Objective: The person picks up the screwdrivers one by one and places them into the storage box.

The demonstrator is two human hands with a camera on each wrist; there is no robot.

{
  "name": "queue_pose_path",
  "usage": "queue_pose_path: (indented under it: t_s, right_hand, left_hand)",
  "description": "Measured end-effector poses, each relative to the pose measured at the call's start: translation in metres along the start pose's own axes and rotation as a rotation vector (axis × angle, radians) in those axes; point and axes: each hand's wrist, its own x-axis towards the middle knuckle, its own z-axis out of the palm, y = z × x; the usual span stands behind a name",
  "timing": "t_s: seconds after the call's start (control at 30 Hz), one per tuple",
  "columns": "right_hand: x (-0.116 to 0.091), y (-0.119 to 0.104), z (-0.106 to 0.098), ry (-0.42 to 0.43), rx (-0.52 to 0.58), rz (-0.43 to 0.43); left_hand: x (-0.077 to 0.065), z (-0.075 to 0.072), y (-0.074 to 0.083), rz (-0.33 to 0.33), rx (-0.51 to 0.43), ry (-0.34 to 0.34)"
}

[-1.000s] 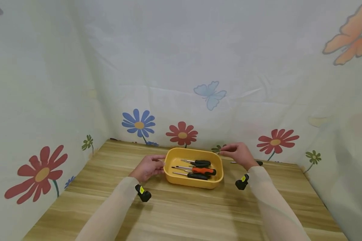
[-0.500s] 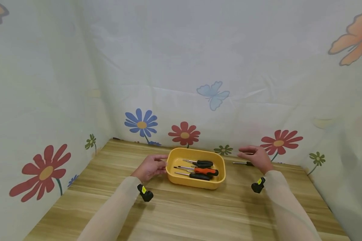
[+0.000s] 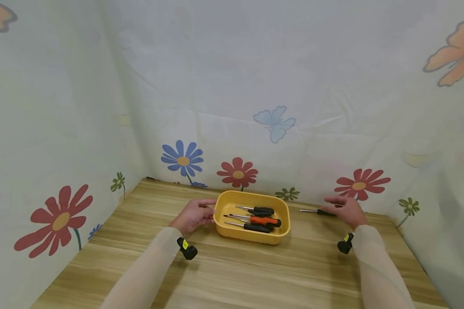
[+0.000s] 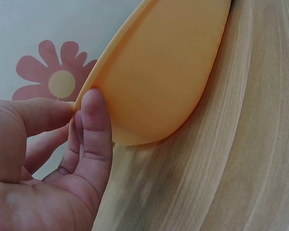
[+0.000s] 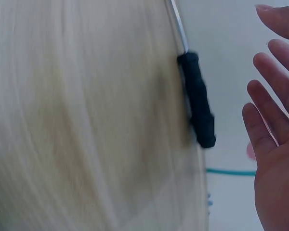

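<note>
A yellow plastic bin (image 3: 251, 237) stands on the wooden table. My left hand (image 3: 194, 216) pinches the rim at its left end, fingertips meeting at the edge in the left wrist view. Inside lie several screwdrivers, among them an orange-and-black one (image 3: 265, 221) and others with black handles. To the right of the bin, another black-handled screwdriver (image 5: 197, 98) lies along the table's back edge. My right hand (image 3: 348, 211) hovers at its handle end, partly covering it in the head view. The right wrist view shows the fingers spread and apart from the handle.
A pale cloth (image 3: 212, 128) printed with flowers and butterflies hangs behind the table and along both sides. The wooden tabletop (image 3: 247, 272) runs in front of the bin. A small dark thing (image 3: 150, 178) shows at the far left corner.
My right hand has moved right, away from the bin's right end and over to the loose screwdriver's handle. My left hand stays at the bin, and the view has shifted slightly.
</note>
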Motion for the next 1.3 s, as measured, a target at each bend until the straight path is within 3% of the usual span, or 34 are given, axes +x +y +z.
queue_pose_path:
  t_s: [0.2, 0.5, 0.87, 1.3]
  right_hand:
    - [0.000, 0.020, 0.001, -0.009, -0.028, 0.035]
    - [-0.010, 0.020, 0.005, 0.004, -0.101, 0.112]
    - [-0.001, 0.028, 0.009, -0.011, -0.118, 0.187]
    - [0.000, 0.037, 0.014, 0.004, -0.148, 0.094]
  left_hand:
    - [-0.002, -0.001, 0.000, -0.005, -0.006, -0.004]
    - [-0.002, 0.000, 0.001, -0.011, -0.015, -0.007]
    - [0.000, -0.001, -0.002, -0.001, -0.026, -0.008]
    - [-0.003, -0.001, -0.001, 0.007, -0.023, -0.004]
